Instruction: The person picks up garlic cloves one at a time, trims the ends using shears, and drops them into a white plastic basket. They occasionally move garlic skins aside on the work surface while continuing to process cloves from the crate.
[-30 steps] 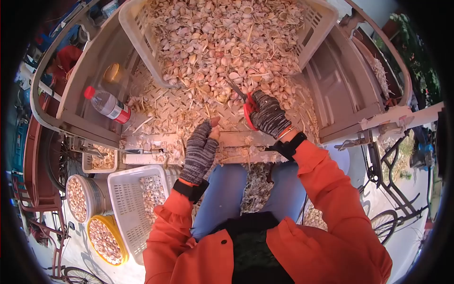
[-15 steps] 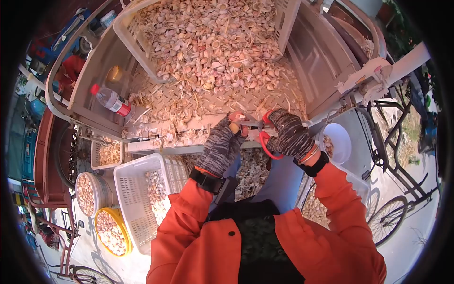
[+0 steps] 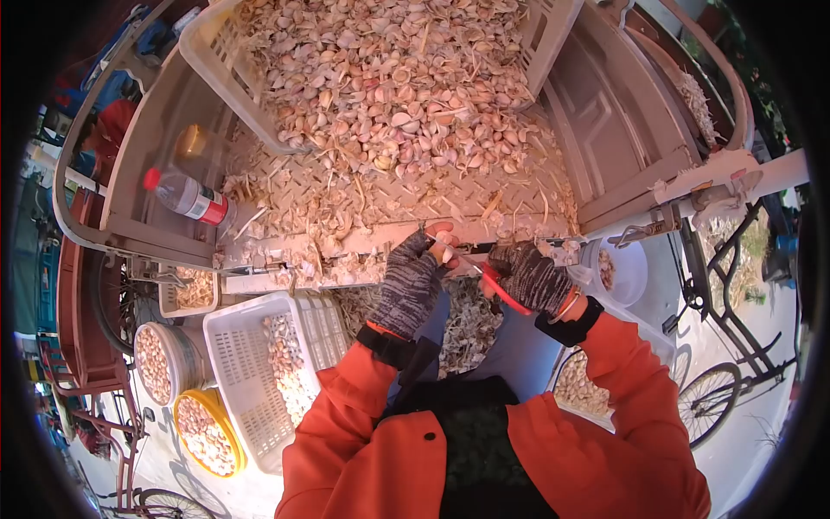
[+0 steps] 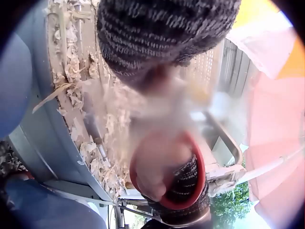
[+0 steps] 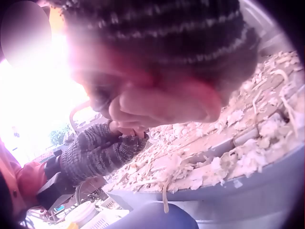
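My left hand (image 3: pixel 406 284), in a grey-striped fingerless glove, pinches a small pale garlic clove (image 3: pixel 446 253) between thumb and fingertips, over the truck bed's front edge. Close on its right, my right hand (image 3: pixel 534 278), gloved alike, grips red-handled scissors (image 3: pixel 508 292). Their blades point left and reach the clove at the left fingertips. In the left wrist view, fingers pass through the red handle loop (image 4: pixel 202 167), and the blades are blurred. The right wrist view shows the left hand (image 5: pixel 97 150) beyond the right fingers; the clove is mostly hidden there.
A heap of garlic cloves (image 3: pixel 415 112) spills from a tipped crate (image 3: pixel 251 104) onto the bed. A red-capped bottle (image 3: pixel 186 195) lies at left. Below stand a white crate (image 3: pixel 238 381), a yellow bucket (image 3: pixel 232 432) and a pale bucket (image 3: pixel 190 359); a white bowl (image 3: pixel 631 270) stands at right.
The left hand has moved right and the scissors have come back from the heap's edge, so both hands now meet at the bed's front edge. The scissor blades have swung round to point left.
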